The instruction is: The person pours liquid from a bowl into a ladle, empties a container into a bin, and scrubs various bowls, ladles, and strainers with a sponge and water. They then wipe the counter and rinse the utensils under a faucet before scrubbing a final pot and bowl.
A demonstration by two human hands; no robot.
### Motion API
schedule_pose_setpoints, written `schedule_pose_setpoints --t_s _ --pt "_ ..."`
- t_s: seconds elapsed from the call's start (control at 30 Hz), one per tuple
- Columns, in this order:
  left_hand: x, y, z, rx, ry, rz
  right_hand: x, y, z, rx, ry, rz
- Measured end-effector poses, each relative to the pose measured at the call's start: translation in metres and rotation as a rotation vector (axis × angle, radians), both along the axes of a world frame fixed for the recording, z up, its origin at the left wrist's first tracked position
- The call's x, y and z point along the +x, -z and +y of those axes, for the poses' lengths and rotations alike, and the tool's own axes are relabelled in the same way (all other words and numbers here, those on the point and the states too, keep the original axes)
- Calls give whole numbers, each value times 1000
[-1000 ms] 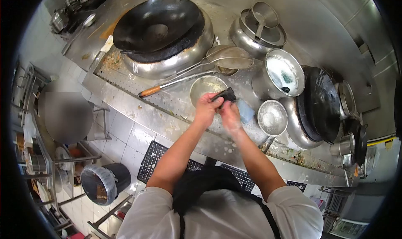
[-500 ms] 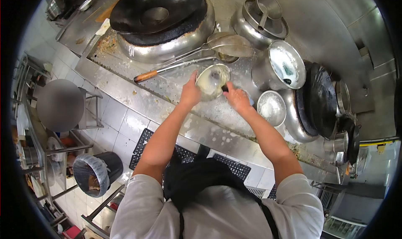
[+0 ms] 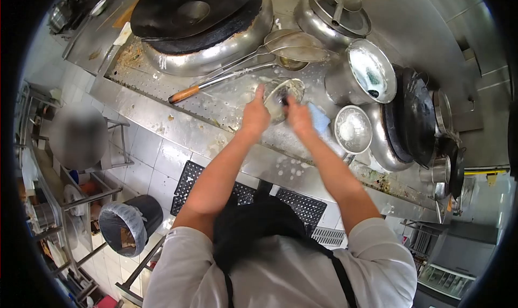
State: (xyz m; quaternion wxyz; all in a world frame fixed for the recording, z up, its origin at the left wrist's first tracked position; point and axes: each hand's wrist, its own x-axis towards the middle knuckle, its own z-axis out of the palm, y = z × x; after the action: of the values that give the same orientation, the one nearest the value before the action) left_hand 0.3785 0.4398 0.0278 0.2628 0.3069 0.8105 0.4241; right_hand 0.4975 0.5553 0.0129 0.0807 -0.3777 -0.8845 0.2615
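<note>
A metal bowl with pale batter-like residue on its inside is tilted between my hands over the steel counter. My left hand grips its left rim, the fingers closed on it. My right hand is closed round a dark handle that reaches into the bowl; motion blurs it, and the tool's head is hidden. Just right of my right hand lies a blue cloth. Behind the bowl rest a wire strainer and a ladle with a wooden handle.
A black wok sits on the burner at the back left. To the right stand a steel pot, a small strainer with white residue and another dark wok. A lined bin is on the floor at left.
The bowl has tipped further, and its pale contents show less. My right hand has moved slightly down beside it. More of the blue cloth shows, and the whole view has shifted.
</note>
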Motion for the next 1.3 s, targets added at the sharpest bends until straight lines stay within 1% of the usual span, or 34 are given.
schedule_pose_setpoints --t_s 0.07,0.1,0.17,0.2,0.23,0.3,0.33,0.37,0.4,0.47,0.5,0.57,0.6,0.63,0.67,0.73,0.77,0.8,0.87,0.9,0.93,1.0,1.1,1.2,1.23,1.3 --pt "0 -13 4 -31 74 38 -3 36 -27 -24 -63 174" --pt "0 -16 3 -50 105 56 -1 24 -29 -24 -108 98" --pt "1 -9 1 -92 88 20 10 7 -4 7 -68 -60" --pt "-3 -14 5 -101 83 14 9 -2 9 33 -44 -127" --pt "-3 -17 9 -86 95 52 3 -6 1 4 59 -227" --pt "4 -21 11 -68 121 120 2 31 -19 -10 -76 56" --pt "0 -19 10 -69 129 103 1 39 -24 -19 -143 199" --pt "-8 -16 8 -71 134 85 4 44 -17 37 -206 143" --pt "-12 -11 3 -83 149 70 10 36 -11 33 -147 50" --pt "-7 -1 2 -80 136 120 14 6 10 43 -19 -121" --pt "-3 1 5 -70 124 137 10 10 -4 24 46 -113" --pt "-4 -17 5 -99 157 138 1 44 -40 -51 2 151" --pt "-7 -23 5 -112 166 142 -4 47 -47 -83 -29 287" --pt "-9 -20 3 -91 160 137 -1 45 -37 11 -154 203" --pt "-11 -10 -2 -82 163 134 6 42 -21 49 -145 90" --pt "-9 -7 -2 -65 162 156 16 8 13 137 -117 -137" --pt "-2 -7 2 -56 145 169 13 1 -7 131 -5 -239" --pt "2 -8 6 -47 130 182 8 14 -21 49 -35 -97" --pt "-4 -15 8 -64 172 197 1 52 -37 -119 -109 185" --pt "-6 -16 4 -83 190 204 8 56 -24 -29 -151 123" --pt "-5 -8 -1 -92 185 229 14 28 -13 40 -73 -94" --pt "-7 7 7 -75 169 283 18 21 -5 102 27 -73" --pt "-7 -17 11 -132 227 260 9 57 -37 -42 -127 139" --pt "-7 -11 2 -107 168 206 31 17 6 37 -79 36" --pt "-5 -10 7 -65 154 234 27 12 -6 -23 39 -37" --pt "5 1 7 -1 138 275 13 52 -41 -74 28 230"
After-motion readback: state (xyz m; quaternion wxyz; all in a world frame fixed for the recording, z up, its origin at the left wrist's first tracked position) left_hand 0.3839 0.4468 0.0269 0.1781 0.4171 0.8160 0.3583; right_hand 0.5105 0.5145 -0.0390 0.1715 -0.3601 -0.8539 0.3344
